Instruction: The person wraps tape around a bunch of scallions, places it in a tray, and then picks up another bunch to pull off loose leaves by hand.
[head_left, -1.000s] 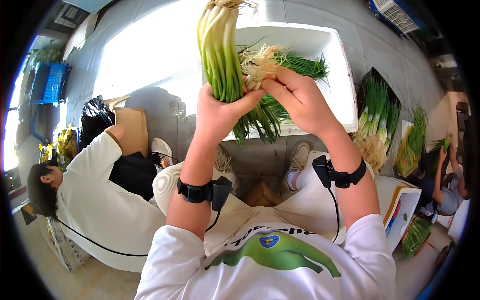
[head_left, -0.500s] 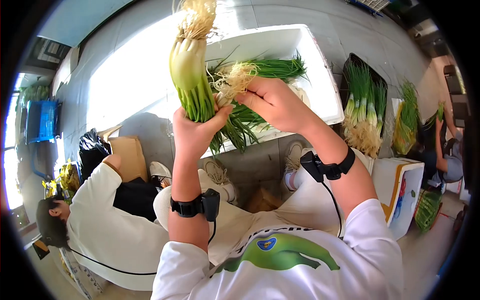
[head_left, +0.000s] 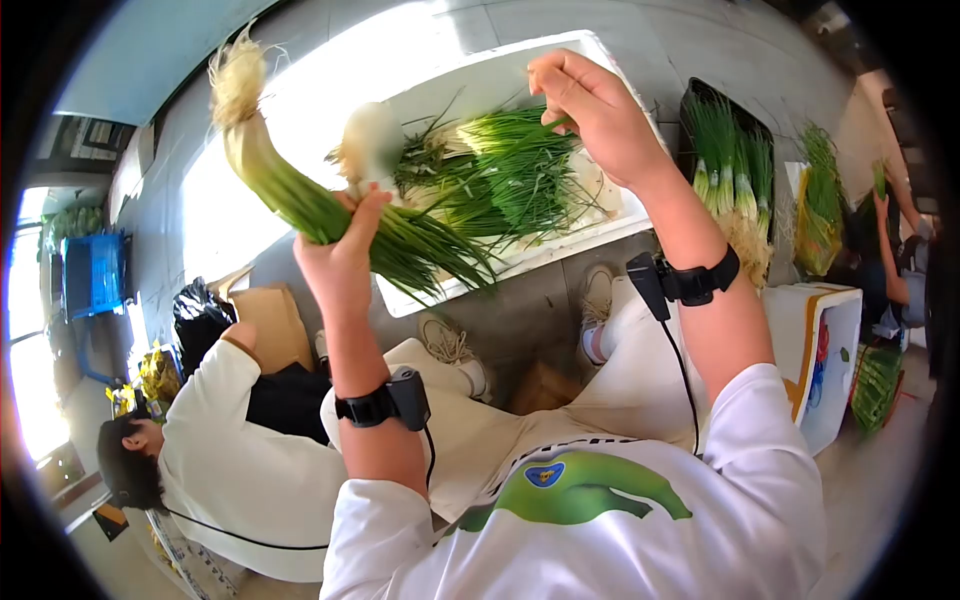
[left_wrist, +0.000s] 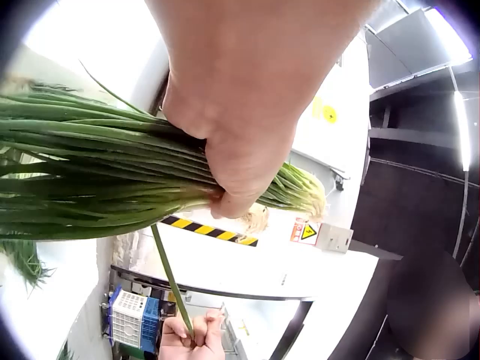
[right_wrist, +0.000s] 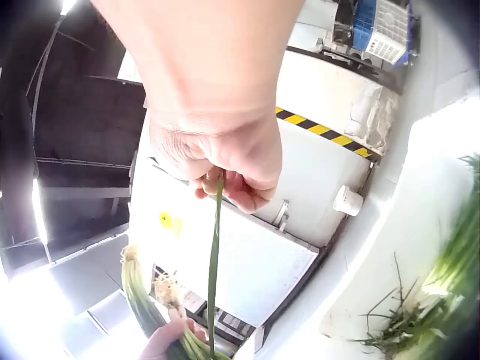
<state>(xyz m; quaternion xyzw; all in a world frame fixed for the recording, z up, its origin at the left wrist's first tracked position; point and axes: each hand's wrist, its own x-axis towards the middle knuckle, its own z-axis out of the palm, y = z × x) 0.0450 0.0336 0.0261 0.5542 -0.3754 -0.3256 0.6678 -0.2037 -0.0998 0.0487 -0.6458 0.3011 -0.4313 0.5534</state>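
My left hand (head_left: 338, 255) grips a thick bunch of green onions (head_left: 290, 195), its root end tilted up and to the left. The green leaves fan out to the right over the white foam box. A smaller rooted clump of onions (right_wrist: 172, 294) sticks out beside the main bunch in the same grip. Off to the right and apart from the bunch, my right hand (head_left: 600, 120) has its fingers curled. It pinches one long green onion leaf (right_wrist: 214, 262), which stretches toward the bunch in both wrist views.
Loose green onions (head_left: 530, 175) lie in the white foam box (head_left: 620, 215). Right of it stands a black crate of onions (head_left: 735, 165), then a yellow bag of greens (head_left: 818, 230). A person in white (head_left: 235, 460) sits at my left, by a cardboard box (head_left: 272, 325).
My left hand has shifted left, tilting the bunch over with its roots leftward. The right hand has left the smaller clump's roots and drawn away to the upper right with a leaf.
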